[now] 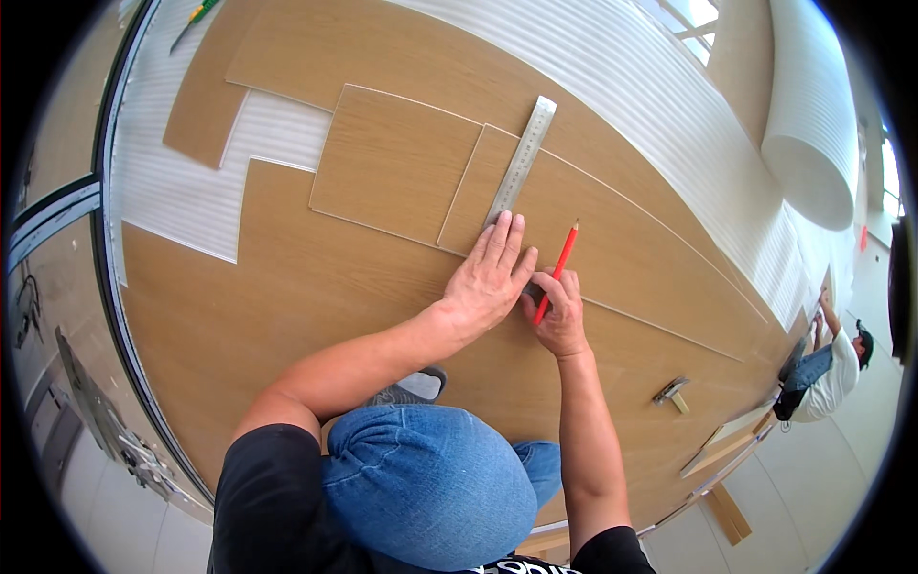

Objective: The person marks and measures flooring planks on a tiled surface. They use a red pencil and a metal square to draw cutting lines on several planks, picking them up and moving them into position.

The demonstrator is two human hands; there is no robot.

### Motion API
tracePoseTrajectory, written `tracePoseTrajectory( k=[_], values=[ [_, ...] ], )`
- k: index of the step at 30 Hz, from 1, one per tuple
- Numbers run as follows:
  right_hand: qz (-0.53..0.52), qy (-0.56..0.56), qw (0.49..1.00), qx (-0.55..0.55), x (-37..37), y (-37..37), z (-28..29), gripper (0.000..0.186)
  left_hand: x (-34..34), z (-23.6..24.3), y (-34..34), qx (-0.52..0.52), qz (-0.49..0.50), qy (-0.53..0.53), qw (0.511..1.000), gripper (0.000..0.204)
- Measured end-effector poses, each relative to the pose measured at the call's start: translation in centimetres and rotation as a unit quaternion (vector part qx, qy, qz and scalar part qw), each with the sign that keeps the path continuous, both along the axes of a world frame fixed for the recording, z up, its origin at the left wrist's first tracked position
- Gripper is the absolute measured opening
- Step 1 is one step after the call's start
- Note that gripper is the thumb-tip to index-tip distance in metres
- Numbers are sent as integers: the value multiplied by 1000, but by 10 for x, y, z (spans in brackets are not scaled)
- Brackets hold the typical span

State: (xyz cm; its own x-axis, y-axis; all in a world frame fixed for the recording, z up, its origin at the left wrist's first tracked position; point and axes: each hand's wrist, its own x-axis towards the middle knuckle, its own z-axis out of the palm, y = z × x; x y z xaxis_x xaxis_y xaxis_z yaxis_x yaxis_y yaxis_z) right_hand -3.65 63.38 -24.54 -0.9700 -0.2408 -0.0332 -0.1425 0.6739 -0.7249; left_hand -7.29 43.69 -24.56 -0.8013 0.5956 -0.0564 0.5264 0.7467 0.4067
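My left hand (485,281) lies with its fingers stretched out over the lower end of a steel ruler (521,161), pressing it against a wood-look floor plank (598,225). The ruler slants across the plank, its far end reaching past the plank's far edge. Close beside it on the right, my right hand (559,311) is closed round a red pencil (564,256), whose tip points up and away from me. A small dark piece shows between the two hands; its shape is mostly hidden. Left of the ruler, a shorter plank piece (397,163) lies on top of the laid planks.
White ribbed foam underlay (182,206) shows at the left, and a large foam roll (813,124) stands far right. A hammer (673,393) lies on the floor to the right. A green utility knife (196,21) is far left. Another person (824,373) crouches at the far right.
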Motion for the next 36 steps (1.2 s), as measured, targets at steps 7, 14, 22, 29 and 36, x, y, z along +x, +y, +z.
tracePoseTrajectory(
  k=[7,14,22,29,36],
  values=[
    [-5,18,1000,-1,2,1,-2,49,-1,0,3,2,-3,-4,1000,51],
    [-7,9,1000,-5,-1,0,0,48,0,-7,3,8,-7,-9,1000,50],
    [-6,-2,1000,-11,-1,5,1,48,-1,-7,1,33,6,-3,999,50],
    [-6,-12,1000,-12,0,6,0,47,-1,-5,6,28,10,1,1000,47],
    [-3,-19,1000,-8,0,8,-1,46,1,-3,9,-2,3,4,1000,48]
  ],
)
